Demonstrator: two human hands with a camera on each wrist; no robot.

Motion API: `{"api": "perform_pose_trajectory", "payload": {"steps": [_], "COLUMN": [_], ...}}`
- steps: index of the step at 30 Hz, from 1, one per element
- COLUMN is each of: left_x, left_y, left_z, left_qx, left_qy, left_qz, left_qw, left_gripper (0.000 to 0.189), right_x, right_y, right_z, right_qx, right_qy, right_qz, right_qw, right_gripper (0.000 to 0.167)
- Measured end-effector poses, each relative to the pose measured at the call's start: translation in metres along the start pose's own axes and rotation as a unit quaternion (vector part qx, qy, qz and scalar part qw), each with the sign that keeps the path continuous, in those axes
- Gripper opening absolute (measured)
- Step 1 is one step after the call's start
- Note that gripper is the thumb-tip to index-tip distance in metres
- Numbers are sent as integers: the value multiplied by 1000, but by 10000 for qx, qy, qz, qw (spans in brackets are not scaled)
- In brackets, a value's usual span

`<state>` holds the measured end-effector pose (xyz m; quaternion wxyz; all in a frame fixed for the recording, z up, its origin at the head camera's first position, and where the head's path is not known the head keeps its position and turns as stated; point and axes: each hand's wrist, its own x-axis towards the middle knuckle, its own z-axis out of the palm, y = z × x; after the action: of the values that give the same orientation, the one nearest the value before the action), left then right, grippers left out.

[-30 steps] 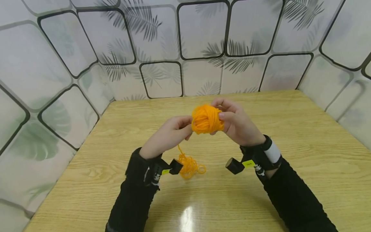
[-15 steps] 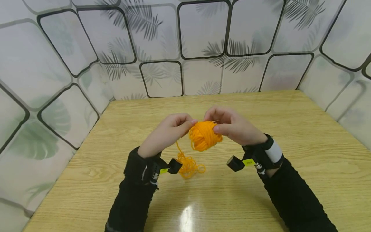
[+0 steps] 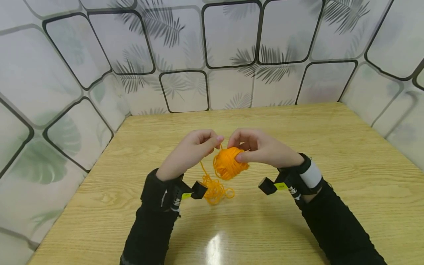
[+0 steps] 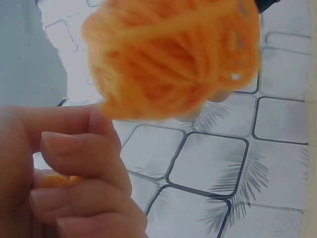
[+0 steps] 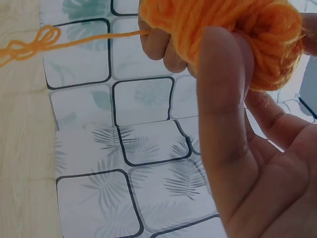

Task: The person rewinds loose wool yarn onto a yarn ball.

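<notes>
**Snug, But Not Too Tight**

Our right hand [image 3: 266, 150] pinches the orange ball [image 3: 229, 165] between thumb and fingers, up above the table [image 3: 149, 136]. Our left hand [image 3: 190, 151] pinches the strand [image 5: 113, 34] near the ball, and a loose pile [image 3: 214, 191] lies on the table below. We'd do well to hold the ball lightly, pull the strand softly, and watch the pile so it doesn't snag.

Yarn ball [image 3: 229, 166] between left hand [image 3: 190, 151] and right hand [image 3: 269, 149]; tangle [image 3: 215, 192] on table [image 3: 265, 224]; wall [image 3: 232, 86] behind
</notes>
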<state>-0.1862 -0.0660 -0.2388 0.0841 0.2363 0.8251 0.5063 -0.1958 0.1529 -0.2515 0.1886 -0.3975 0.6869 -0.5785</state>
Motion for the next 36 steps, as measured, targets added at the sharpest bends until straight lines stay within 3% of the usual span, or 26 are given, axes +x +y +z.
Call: {"api": "perform_pose_trajectory", "payload": {"steps": [11, 17, 27, 36], "left_x": [-5, -6, -9, -10], "left_y": [2, 4, 8, 10], "left_z": [0, 2, 6, 10], "left_qx": [-4, 36, 139, 154], "left_qy": [154, 160, 132, -7], "left_qz": [340, 565, 754, 958], "left_qw": [9993, 9983, 9970, 9953], "left_gripper": [24, 23, 22, 22], "right_x": [4, 5, 11, 12], "right_y": [5, 8, 15, 16], "right_z": [1, 2, 2, 0], "right_qx": [-647, -868, -680, -208], "right_qy": [381, 795, 1562, 2458], "right_qz": [368, 705, 714, 505], "right_qw": [9965, 9905, 9828, 9678], "right_gripper": [21, 26, 22, 28]}}
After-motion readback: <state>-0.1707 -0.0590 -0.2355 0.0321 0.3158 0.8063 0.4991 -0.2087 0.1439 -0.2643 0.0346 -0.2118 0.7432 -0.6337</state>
